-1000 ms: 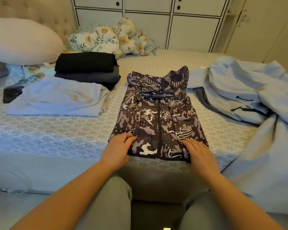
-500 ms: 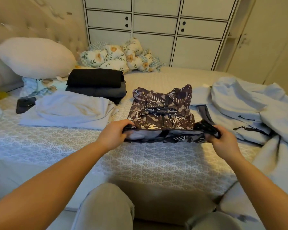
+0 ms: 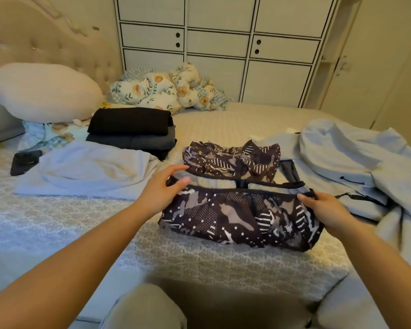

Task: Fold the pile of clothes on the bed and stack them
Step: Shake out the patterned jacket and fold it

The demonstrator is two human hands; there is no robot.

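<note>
A dark patterned jacket (image 3: 237, 217) lies in the middle of the bed, its lower half doubled up toward the collar (image 3: 233, 160). My left hand (image 3: 161, 191) is at the left end of the raised hem, thumb and fingers spread and fairly straight, touching the cloth. My right hand (image 3: 323, 207) pinches the hem's right end between thumb and fingers. A folded stack of black and grey clothes (image 3: 131, 129) sits at the back left. A pale folded garment (image 3: 93, 169) lies in front of the stack.
Light blue unfolded clothing (image 3: 347, 157) is spread over the bed's right side. A pillow (image 3: 43, 91) and a floral bundle (image 3: 161, 91) lie near the headboard. A dark phone-like object (image 3: 25, 161) rests at the left. White cabinets stand behind the bed.
Both hands lifted the jacket's bottom hem from the near edge and carried it up over the body toward the collar. My left hand's grip has loosened.
</note>
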